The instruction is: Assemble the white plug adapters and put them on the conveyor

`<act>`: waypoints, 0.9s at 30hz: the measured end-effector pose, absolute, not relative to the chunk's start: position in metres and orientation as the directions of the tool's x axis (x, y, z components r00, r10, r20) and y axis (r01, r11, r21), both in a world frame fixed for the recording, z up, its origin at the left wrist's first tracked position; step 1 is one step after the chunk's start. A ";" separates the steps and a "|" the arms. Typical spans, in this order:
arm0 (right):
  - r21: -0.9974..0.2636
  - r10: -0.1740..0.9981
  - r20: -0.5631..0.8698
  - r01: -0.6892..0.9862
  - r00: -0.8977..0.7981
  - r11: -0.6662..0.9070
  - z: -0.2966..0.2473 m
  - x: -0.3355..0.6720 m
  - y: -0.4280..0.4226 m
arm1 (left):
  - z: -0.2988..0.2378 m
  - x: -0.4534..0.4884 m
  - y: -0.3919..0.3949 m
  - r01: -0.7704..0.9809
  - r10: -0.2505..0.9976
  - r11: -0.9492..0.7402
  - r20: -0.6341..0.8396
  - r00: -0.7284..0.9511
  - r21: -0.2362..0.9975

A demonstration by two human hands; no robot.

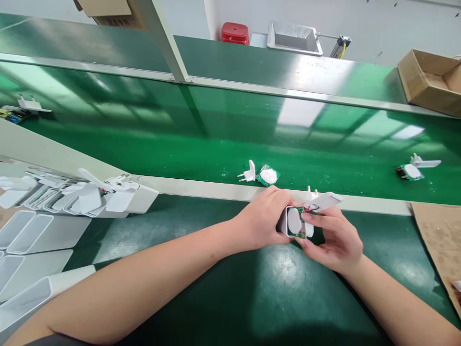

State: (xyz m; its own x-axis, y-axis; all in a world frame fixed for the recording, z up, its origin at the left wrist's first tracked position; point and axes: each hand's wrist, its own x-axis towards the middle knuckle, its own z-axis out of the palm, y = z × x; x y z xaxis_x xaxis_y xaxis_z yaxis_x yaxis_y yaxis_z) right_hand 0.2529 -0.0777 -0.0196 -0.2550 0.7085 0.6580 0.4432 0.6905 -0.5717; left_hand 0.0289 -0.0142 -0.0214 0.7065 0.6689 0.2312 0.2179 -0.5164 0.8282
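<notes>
My left hand is wrapped round a white plastic housing, its open end turned to the right. At that opening my right hand pinches a green circuit board with a round white pad on it. A white plug cover with two pins hangs by red and black wires from the board, above my right fingers. How far the board sits inside the housing I cannot tell. Just beyond my hands, another board with white paste-like stuff lies beside its white plug piece.
White housings are stacked at the left, several with plug pieces on their ends. A third board lies on the green belt at right. Cardboard covers the bench's right end; a cardboard box stands on the far ledge.
</notes>
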 end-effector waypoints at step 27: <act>-0.427 0.642 0.667 0.514 -0.377 0.744 -0.013 0.250 -0.079 | -0.020 0.030 -0.014 0.220 0.665 -0.509 0.217 0.715 0.832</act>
State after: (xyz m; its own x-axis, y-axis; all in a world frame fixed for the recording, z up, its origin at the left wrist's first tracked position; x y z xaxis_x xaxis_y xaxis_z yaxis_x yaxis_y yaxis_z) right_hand 0.2498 -0.0788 -0.0134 -0.3767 0.6424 0.6674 0.5138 0.7444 -0.4265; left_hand 0.0298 -0.0142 -0.0198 0.7145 0.6650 0.2174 0.2203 -0.5087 0.8323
